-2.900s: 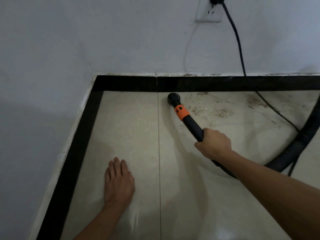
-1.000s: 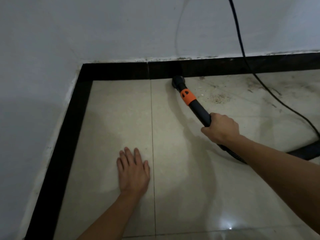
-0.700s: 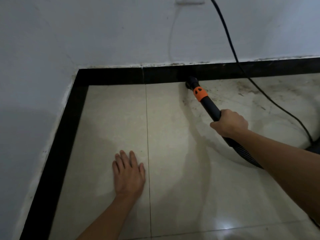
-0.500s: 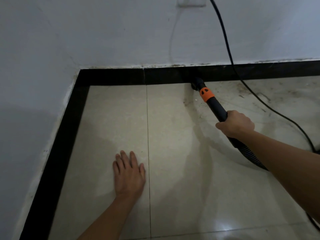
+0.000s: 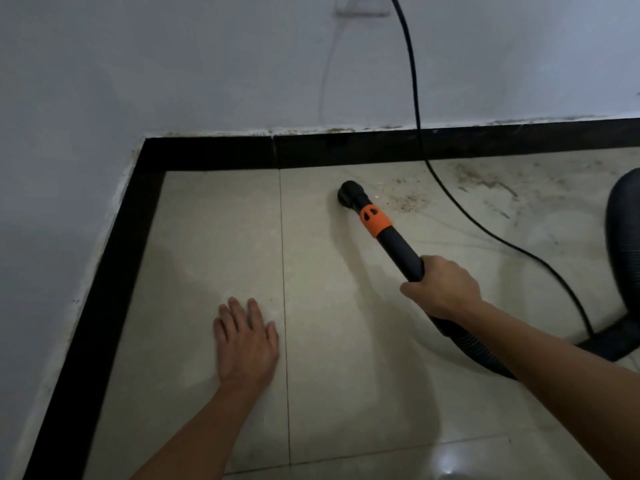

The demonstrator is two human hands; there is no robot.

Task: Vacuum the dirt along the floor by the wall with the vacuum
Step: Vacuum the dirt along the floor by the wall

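My right hand grips the black vacuum wand, which has an orange collar. Its round nozzle rests on the beige tile a short way out from the black skirting. Brown dirt lies scattered on the tile just right of the nozzle, and more dirt streaks the floor further right along the wall. My left hand lies flat on the floor with straight fingers, left of the tile seam.
A black power cord drops from a wall socket and trails across the dirty tile to the right. The ribbed vacuum hose loops at the right edge. Walls meet in a corner at the upper left.
The nozzle has pulled back from the skirting and to the left onto the open tile. My right hand came back with it. My left hand stayed flat on the floor.
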